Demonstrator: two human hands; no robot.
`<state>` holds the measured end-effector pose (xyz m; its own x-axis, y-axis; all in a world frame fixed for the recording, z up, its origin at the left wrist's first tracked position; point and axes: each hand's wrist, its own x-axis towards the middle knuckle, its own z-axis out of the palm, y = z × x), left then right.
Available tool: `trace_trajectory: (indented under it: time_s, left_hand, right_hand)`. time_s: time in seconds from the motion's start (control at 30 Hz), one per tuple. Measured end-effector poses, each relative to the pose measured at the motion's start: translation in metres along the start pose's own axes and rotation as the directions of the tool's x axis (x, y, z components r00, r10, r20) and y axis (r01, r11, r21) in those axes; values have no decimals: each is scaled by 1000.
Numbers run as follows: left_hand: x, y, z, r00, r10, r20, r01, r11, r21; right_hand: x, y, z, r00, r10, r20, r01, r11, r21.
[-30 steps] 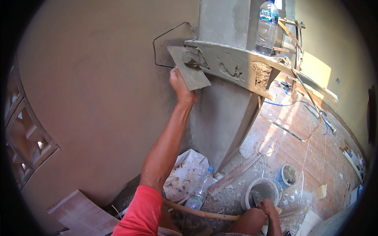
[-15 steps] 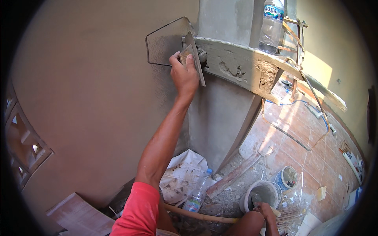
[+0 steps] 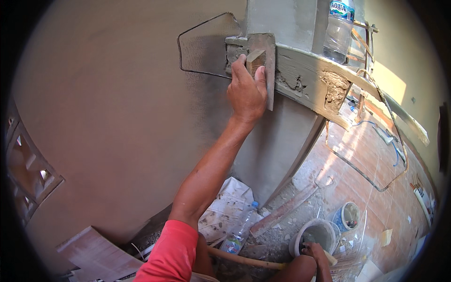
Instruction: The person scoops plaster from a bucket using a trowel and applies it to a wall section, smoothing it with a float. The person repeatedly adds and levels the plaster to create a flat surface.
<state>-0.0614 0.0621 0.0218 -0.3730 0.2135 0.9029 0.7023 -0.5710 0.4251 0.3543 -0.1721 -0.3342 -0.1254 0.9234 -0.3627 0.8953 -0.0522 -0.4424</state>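
Note:
My left hand point(image 3: 247, 96) grips the block handle of a plastering float point(image 3: 268, 61). The float's flat plate lies against the face of a plastered board point(image 3: 300, 75) that crosses a grey column point(image 3: 279, 23). Rough wet mortar point(image 3: 235, 50) shows on the board just left of the float, and a hollow farther right is filled with coarse brown mortar point(image 3: 335, 89). Low at the right, my right hand point(image 3: 314, 251) is closed over the rim of a mortar bucket point(image 3: 297, 242), around a trowel whose pale wooden handle point(image 3: 331, 259) sticks out; its blade is mostly hidden.
A water bottle point(image 3: 338, 35) stands on the board, between two bent wire clamps point(image 3: 179, 49). Below lie a dirty white sack point(image 3: 225, 204), another plastic bottle point(image 3: 239, 230), a long wooden piece point(image 3: 284, 211), a small blue-and-white pail point(image 3: 337, 217) and a bamboo pole point(image 3: 244, 259).
My left hand has slid the float rightward along the board, its plate now turned flatter to it, uncovering mortar at the left end. My right hand stays at the bucket; the trowel blade shows less.

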Motion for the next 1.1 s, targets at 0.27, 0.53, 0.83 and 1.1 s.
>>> trace_trajectory:
  time_s: [0.27, 0.53, 0.83, 1.1]
  left_hand:
    - [-55, 65, -8, 957, 281, 72, -245, 915, -320]
    - [-11, -21, -36, 992, -123, -11, 111, 926, -360]
    - [9, -52, -5, 995, 0, -105, -23, 975, -221]
    - [11, -44, -2, 998, 16, -64, -27, 984, -176]
  right_hand:
    - [-6, -24, -16, 1000, 7, -17, -6, 1000, 8]
    - [-18, 2, -18, 999, 14, -41, -14, 1000, -11]
    - [-13, -27, -26, 994, 112, -9, -112, 993, -40]
    - [-13, 2, -21, 999, 34, -32, -33, 999, 28]
